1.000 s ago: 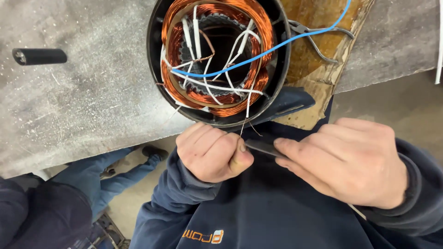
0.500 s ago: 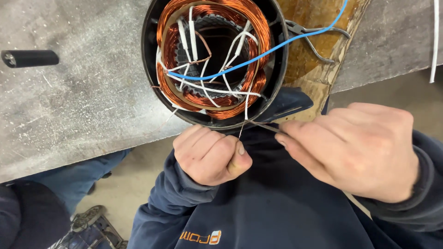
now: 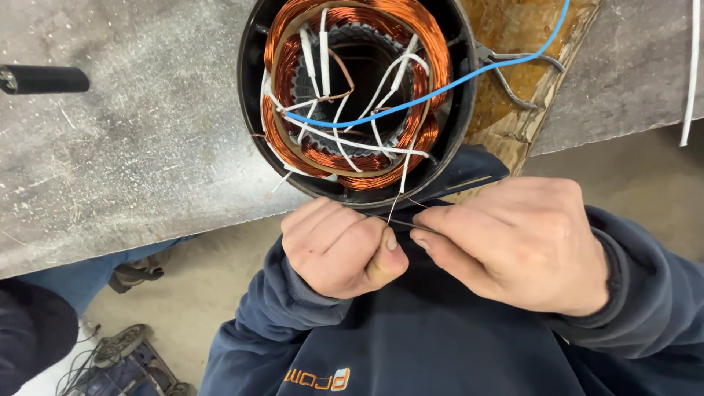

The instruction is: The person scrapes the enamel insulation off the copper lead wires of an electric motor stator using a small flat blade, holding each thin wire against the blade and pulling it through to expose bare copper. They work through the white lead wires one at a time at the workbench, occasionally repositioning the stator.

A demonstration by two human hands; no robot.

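Thin bare wire, running down from the copper windings at the 6 o'clock rim of the motor stator, pinched between both hands just below the desk edge. Left hand curled into a closed fist, thumb pressed over the wire's near end. Right hand closed too, thumb and forefinger tips nipping a slim dark piece at the wire; whether tool or sleeve, cannot tell. Fingertips of the two hands nearly touching, at 6 o'clock of the stator.

Stator: round black housing lying open-end up on the grey desk, overhanging its near edge. Inside, orange-copper coils around a toothed steel core, white sleeved leads crossing the bore, a blue wire leading off toward 2 o'clock.

At 3 o'clock of the housing, grey pliers handles on a rust-brown patch of board. At 9 o'clock, well apart, a black cylindrical handle lying on the desk. At far 3 o'clock, a white cord hanging over the desk.

Below the hands, dark blue sweatshirt sleeves. At 8 o'clock, on the concrete floor, another person's jeans-clad leg and a shoe.
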